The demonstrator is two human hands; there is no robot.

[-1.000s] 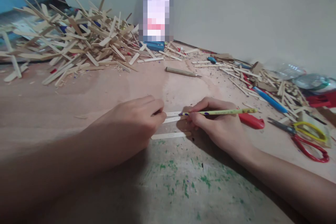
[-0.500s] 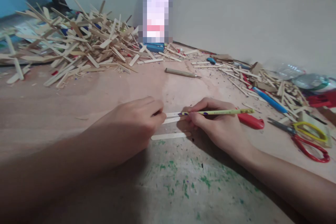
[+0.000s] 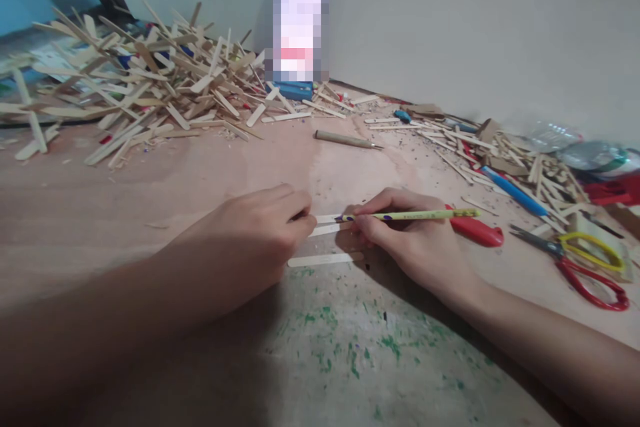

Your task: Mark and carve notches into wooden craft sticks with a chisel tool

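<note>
My right hand [image 3: 407, 227] is closed round a yellow pencil [image 3: 425, 215], whose tip rests at a pair of wooden craft sticks. My left hand [image 3: 273, 230] is closed, its thumb and fingers pressed on the left ends of those craft sticks [image 3: 327, 229]; their far ends are partly covered by my fingers. Nearer to me, a single loose craft stick [image 3: 325, 259] lies flat on the table, apart from both hands. A red handle [image 3: 477, 227] sits just behind my right hand, its other end hidden.
A large heap of craft sticks [image 3: 170, 77] fills the back left. Behind my hands lies a wooden-handled tool [image 3: 345, 140] with a thin metal tip. At the right are scissors [image 3: 575, 253], a blue pen-like tool [image 3: 515, 190], cut stick pieces and a clear plastic bottle [image 3: 595, 155]. A lit, blurred screen [image 3: 300, 7] stands behind.
The pencil and my right hand have shifted slightly to the left along the sticks. My left hand stays in place.
</note>
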